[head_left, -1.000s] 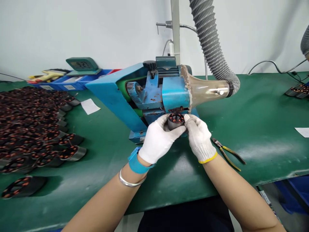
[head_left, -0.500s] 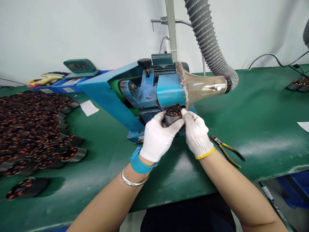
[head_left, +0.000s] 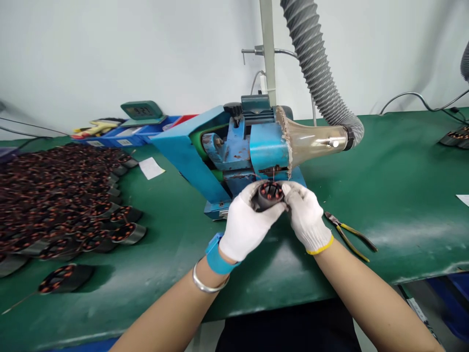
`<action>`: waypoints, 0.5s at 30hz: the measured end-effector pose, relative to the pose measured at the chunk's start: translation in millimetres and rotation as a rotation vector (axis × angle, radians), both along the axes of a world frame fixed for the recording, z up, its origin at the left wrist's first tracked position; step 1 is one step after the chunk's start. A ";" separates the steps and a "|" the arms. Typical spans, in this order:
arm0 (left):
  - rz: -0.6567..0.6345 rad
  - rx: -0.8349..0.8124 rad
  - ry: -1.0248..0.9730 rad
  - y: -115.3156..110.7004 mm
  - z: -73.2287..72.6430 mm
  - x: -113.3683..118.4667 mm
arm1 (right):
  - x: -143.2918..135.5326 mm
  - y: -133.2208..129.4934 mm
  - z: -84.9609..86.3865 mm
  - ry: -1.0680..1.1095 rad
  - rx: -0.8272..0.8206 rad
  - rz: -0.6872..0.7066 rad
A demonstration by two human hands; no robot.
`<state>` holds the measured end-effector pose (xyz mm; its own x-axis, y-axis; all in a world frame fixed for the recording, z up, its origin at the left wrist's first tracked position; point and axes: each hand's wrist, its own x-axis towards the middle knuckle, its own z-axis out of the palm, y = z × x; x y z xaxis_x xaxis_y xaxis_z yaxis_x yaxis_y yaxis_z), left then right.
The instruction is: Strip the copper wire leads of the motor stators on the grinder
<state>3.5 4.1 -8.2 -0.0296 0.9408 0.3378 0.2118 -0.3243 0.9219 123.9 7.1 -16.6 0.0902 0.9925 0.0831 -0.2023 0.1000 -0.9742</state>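
Snugly, the left hand (head_left: 242,221) curls its fingers around the wound stator (head_left: 269,199), axis near upright.
Blue belt-driven machine (head_left: 236,150) at 12 o'clock; right hand (head_left: 307,214), fingers bunched, touches the stator's 3 o'clock side, grip unclear.

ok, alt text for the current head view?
A gloved left hand grips a copper-wound stator, the gloved right hand at its rim, before a blue machine with a corrugated hose. Diagonal cutters lie right, more stators left, on a green bench.

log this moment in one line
left hand: grips wound stator; right hand: at stator's right side; diagonal cutters: on green bench
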 end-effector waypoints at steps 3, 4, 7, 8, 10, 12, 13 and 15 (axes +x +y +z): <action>-0.009 -0.007 0.047 -12.7 -8.0 -12.7 | 1.5 -6.7 -1.8 -0.040 0.049 0.097; 0.001 -0.004 0.080 -17.4 -10.9 -18.7 | 1.0 -7.9 -2.2 -0.051 0.046 0.106; 0.069 0.012 0.220 -31.9 -22.9 -45.5 | -1.4 -10.0 -2.2 -0.088 0.008 0.090; 0.108 -0.004 0.271 -36.8 -28.7 -58.4 | -2.3 -10.7 -1.8 -0.105 0.000 0.085; 0.199 -0.110 0.371 -46.2 -42.4 -90.4 | -3.6 -12.7 -1.2 -0.145 -0.005 0.087; 0.344 -0.263 0.480 -55.0 -55.1 -127.3 | -4.5 -15.2 -1.2 -0.186 -0.027 0.121; 0.462 -0.306 0.552 -59.1 -59.6 -145.3 | -4.7 -16.6 -1.5 -0.206 -0.046 0.138; 0.760 -0.258 0.716 -65.0 -64.0 -174.2 | -5.0 -19.2 -2.2 -0.255 -0.071 0.164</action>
